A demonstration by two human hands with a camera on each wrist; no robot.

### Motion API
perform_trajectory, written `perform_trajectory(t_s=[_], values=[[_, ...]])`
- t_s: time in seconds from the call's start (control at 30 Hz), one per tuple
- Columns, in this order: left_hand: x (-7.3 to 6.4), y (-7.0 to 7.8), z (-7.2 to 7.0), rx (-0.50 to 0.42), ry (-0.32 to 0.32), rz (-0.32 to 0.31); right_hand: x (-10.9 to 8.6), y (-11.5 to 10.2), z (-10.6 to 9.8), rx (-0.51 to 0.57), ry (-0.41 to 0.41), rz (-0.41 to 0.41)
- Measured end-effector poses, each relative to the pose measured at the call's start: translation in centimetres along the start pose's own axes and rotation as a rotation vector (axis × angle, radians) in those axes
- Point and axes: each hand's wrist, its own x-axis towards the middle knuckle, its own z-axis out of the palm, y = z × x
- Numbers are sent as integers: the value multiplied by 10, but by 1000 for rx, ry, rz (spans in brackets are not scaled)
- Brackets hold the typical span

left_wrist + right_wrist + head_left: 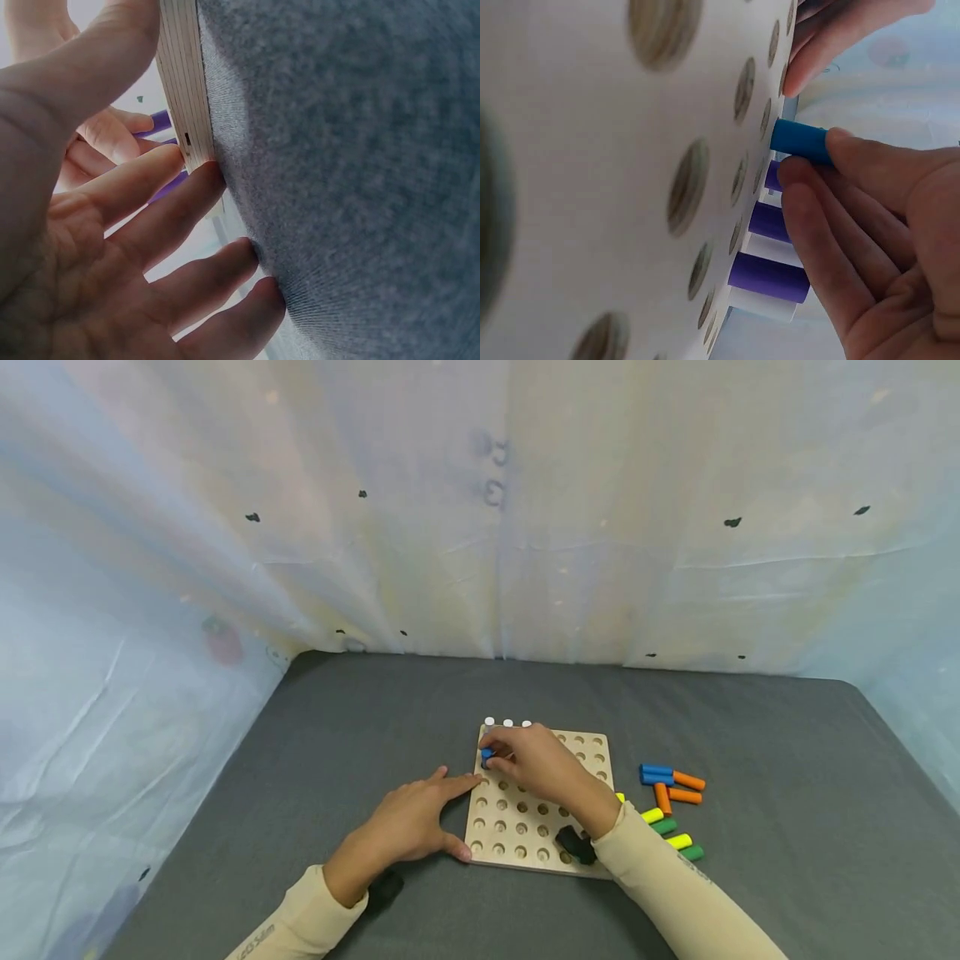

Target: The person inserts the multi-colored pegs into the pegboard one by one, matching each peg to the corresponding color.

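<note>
A blue peg (pixel 487 754) is pinched between the thumb and fingers of my right hand (pixel 542 764), near the back left of a wooden pegboard (pixel 531 842). In the right wrist view the same peg stands at the board's surface; how deep it sits in a hole I cannot tell. Beyond it rise several purple pegs (pixel 769 277) with white ones behind. White pegs (pixel 489 722) show along the board's back edge. My left hand (pixel 408 822) touches the board's left side with fingers spread, thumb by the near corner.
Right of the board lie loose blue pegs (pixel 657 780), orange pegs (pixel 688 780), yellow pegs (pixel 678 842) and green pegs (pixel 663 827), some partly behind my right forearm. A dark grey cloth (pixel 787 860) covers the table. Pale curtains (pixel 570 527) hang behind and at the sides.
</note>
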Motion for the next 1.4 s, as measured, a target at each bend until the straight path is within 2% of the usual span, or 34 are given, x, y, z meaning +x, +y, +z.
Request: perform_trajectory(t_s=[0.33, 0.53, 0.73, 1.0, 1.13, 1.3, 1.4], values=[[-1, 1, 1, 4, 8, 2, 4, 4, 4, 24, -37, -24], [0, 1, 0, 16, -2, -7, -5, 2, -4, 41, -42, 6], [0, 3, 0, 24, 1, -19, -32, 10, -25, 52, -15, 88], [-2, 6, 0, 22, 7, -26, -83, 50, -56, -30, 74, 173], [-2, 6, 1, 19, 0, -24, -106, 68, -72, -52, 77, 234], [-4, 5, 2, 20, -5, -17, -122, 84, -84, -75, 42, 306], [-5, 4, 2, 21, -4, -15, -124, 90, -88, -91, 46, 305]])
